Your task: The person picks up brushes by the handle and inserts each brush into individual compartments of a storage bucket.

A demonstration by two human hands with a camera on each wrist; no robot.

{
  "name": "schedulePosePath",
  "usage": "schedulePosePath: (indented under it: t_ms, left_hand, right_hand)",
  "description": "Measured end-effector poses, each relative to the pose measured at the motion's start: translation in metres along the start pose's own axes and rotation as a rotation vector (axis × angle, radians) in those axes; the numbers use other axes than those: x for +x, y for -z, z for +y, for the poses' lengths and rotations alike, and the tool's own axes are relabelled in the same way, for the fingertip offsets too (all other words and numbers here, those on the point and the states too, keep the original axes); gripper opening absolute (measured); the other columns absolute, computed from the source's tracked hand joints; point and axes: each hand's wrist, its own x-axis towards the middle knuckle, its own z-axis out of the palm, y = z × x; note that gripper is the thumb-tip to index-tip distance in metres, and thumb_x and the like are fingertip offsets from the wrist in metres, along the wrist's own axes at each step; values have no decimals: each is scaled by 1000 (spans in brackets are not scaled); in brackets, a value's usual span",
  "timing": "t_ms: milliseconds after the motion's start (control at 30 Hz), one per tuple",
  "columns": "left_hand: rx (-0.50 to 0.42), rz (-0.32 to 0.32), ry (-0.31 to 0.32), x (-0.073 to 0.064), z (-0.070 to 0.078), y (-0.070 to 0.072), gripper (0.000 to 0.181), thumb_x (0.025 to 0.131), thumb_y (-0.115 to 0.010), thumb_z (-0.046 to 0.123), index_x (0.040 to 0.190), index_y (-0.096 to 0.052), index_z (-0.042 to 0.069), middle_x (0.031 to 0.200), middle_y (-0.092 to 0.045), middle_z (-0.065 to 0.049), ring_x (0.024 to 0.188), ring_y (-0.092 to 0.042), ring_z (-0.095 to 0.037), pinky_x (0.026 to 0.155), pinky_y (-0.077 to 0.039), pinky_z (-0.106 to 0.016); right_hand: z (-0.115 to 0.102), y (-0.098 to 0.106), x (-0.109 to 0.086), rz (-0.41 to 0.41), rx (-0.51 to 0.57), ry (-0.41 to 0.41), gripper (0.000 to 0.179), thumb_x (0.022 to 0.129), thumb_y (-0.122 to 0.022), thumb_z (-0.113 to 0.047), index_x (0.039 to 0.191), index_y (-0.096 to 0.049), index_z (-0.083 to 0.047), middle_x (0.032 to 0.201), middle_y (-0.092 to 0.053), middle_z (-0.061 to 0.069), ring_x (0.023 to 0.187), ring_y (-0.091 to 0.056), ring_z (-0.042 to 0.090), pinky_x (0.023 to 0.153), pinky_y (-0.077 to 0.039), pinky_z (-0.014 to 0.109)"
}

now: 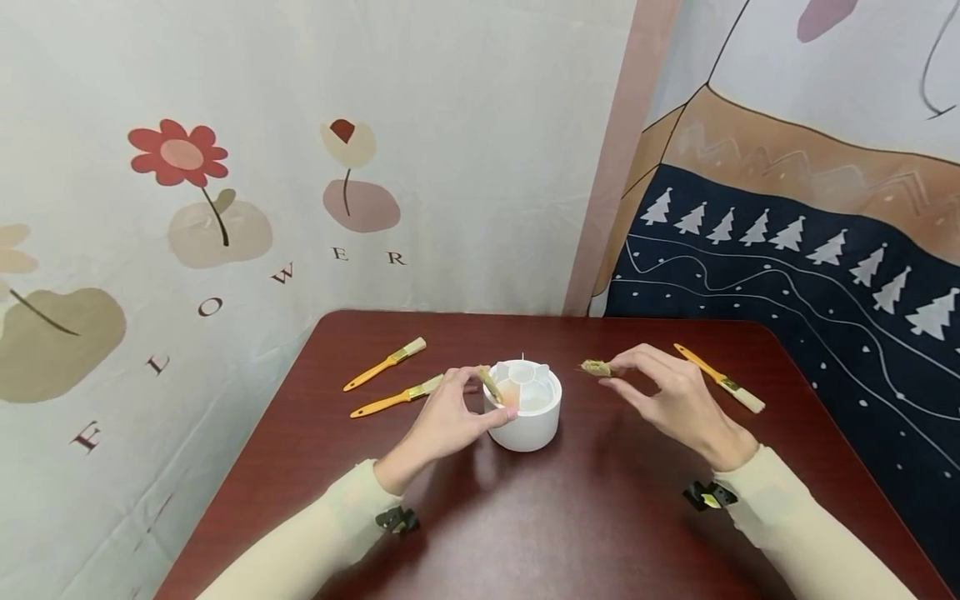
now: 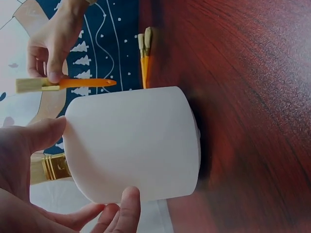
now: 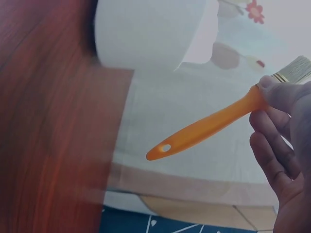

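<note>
A white cylindrical pot [image 1: 523, 429] with a divided inside stands on the table. My left hand [image 1: 457, 410] grips it near the rim, thumb on the near side and fingers on the far-left side. One paintbrush [image 2: 54, 167] stands in the pot with its pale bristles and gold ferrule showing above the rim; its handle is hidden by the pot wall. To the right of the pot, my right hand [image 1: 670, 402] pinches another paintbrush [image 3: 206, 125] near the ferrule between thumb and fingers. Its orange handle, with a hole at the end, points toward the pot side.
Two yellow-handled paintbrushes, an upper one [image 1: 386, 364] and a lower one [image 1: 393, 398], lie left of the pot. More brush heads [image 2: 145, 41] lie at the right side of the reddish-brown table [image 1: 510, 533]. Printed cloth [image 1: 480, 167] hangs behind.
</note>
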Motion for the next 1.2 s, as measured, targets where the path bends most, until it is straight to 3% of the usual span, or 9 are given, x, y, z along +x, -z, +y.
schedulePosePath:
  t_ms: [100, 267, 400, 633, 967, 1200]
  left_hand:
    - [0, -9, 3, 1, 0, 1, 53, 89, -100, 45, 126, -76, 17, 150, -69, -15, 137, -76, -33, 114, -63, -56]
    - [-53, -22, -19, 4, 0, 2, 62, 89, -100, 40, 139, -74, 12, 150, -69, -17, 138, -76, -36, 117, -63, -58]
    - [-80, -21, -24, 4, -2, 3, 63, 90, -100, 36, 141, -73, 10, 151, -72, -15, 138, -77, -37, 115, -65, -58]
    - [-75, -15, -20, 0, -4, 2, 67, 91, -100, 35, 145, -70, 8, 147, -75, -14, 137, -78, -38, 114, -65, -60]
    - [-43, -17, 20, -2, -5, 4, 71, 93, -98, 39, 149, -68, 8, 151, -74, -15, 140, -76, -38, 116, -64, -60]
    - [-48, -16, 6, 0, -3, 2, 72, 93, -98, 39, 149, -67, 7, 153, -73, -15, 140, -76, -38, 114, -65, -60]
  right_hand:
    - [-5, 0, 3, 18, 24, 14, 37, 106, -77, -46, 120, -86, -13, 112, -87, 3, 99, -82, 21, 111, -50, 2]
    - [-14, 1, 9, 33, 60, 20, 41, 108, -74, -50, 120, -86, -13, 112, -87, 4, 99, -82, 21, 111, -52, 4]
    - [-22, 0, 16, 39, 77, 21, 44, 109, -74, -54, 119, -86, -13, 112, -87, 2, 101, -81, 17, 111, -53, 5]
    - [-40, -6, 27, 108, 126, 102, 38, 109, -78, -51, 117, -87, -14, 109, -88, 0, 98, -84, 15, 109, -57, 8]
    - [-58, -14, 42, 84, 192, 129, 39, 109, -80, -46, 121, -86, -10, 113, -88, 4, 99, -84, 19, 107, -60, 11]
    - [-64, -22, 52, 115, 199, 187, 33, 108, -82, -41, 117, -86, -9, 107, -88, 4, 90, -82, 17, 99, -63, 13]
